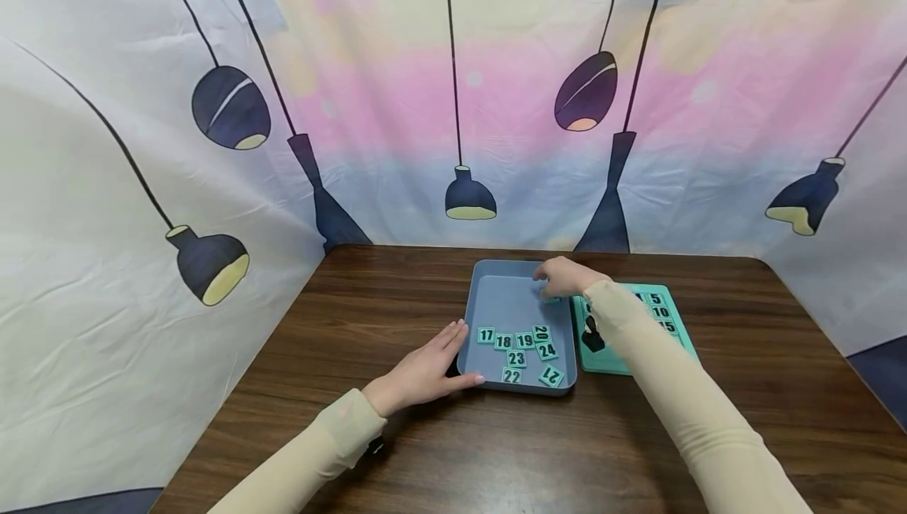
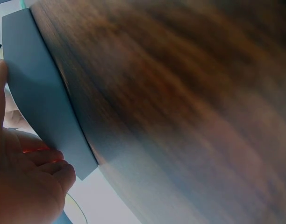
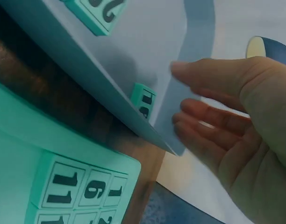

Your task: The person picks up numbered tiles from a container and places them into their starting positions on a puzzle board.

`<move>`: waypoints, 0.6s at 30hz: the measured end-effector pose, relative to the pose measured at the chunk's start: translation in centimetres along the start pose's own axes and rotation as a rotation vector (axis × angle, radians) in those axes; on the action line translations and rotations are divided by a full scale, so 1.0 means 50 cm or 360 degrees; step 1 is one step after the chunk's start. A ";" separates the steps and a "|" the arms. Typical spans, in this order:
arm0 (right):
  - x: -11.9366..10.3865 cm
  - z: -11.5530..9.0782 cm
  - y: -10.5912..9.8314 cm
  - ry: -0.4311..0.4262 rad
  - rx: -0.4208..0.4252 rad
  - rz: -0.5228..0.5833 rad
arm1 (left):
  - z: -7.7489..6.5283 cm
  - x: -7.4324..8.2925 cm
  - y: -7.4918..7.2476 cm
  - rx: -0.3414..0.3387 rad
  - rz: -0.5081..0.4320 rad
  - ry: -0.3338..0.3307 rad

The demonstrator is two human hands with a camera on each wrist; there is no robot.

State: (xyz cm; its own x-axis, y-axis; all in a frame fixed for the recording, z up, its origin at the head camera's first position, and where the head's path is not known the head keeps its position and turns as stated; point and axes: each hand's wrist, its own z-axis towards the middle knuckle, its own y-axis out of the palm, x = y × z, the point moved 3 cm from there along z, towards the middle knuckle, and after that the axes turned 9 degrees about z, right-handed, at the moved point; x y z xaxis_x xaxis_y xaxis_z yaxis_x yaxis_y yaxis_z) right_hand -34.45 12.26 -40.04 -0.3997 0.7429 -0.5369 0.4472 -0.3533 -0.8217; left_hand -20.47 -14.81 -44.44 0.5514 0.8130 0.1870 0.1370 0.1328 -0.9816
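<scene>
A blue-grey tray (image 1: pixel 499 293) holds several teal number tiles, among them tile 17 (image 1: pixel 486 335), tile 23 (image 1: pixel 516 359) and tile 24 (image 1: pixel 546 351). My left hand (image 1: pixel 423 370) rests against the tray's near left corner, fingers along the left side and thumb at the front rim. Over the far right part of the tray is my right hand (image 1: pixel 564 276), its fingers apart with nothing between them in the right wrist view. Just below it, a lone tile (image 3: pixel 144 100) lies against the tray's right wall. Tile 21 (image 1: pixel 551 376) sits turned in the near right corner.
A teal puzzle board (image 1: pixel 609 363) stands right of the tray, partly hidden by my right sleeve (image 1: pixel 659 368). Numbered tiles such as 11 (image 3: pixel 63 182) sit in it. Behind the brown wooden table (image 1: pixel 383 286) hangs a cloth (image 1: pixel 397 183) printed with lamps.
</scene>
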 end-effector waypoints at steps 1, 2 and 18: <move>-0.001 0.000 0.004 0.0020 -0.0017 -0.0012 | 0.000 0.000 0.000 -0.0003 0.0001 0.0001; -0.002 0.000 0.008 0.0041 -0.0036 -0.0024 | 0.000 0.001 0.000 -0.0002 -0.0005 0.0004; 0.014 0.010 0.041 0.0021 0.0034 -0.0308 | 0.001 0.003 -0.002 0.0000 -0.0024 -0.0022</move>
State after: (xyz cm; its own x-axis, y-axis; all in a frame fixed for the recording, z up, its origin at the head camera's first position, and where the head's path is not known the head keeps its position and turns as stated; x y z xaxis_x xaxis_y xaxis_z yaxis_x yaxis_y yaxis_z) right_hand -34.21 11.74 -42.21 -0.4661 0.8054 -0.3663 0.3460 -0.2151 -0.9132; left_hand -20.44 -14.69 -44.30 0.5377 0.8188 0.2013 0.1451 0.1453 -0.9787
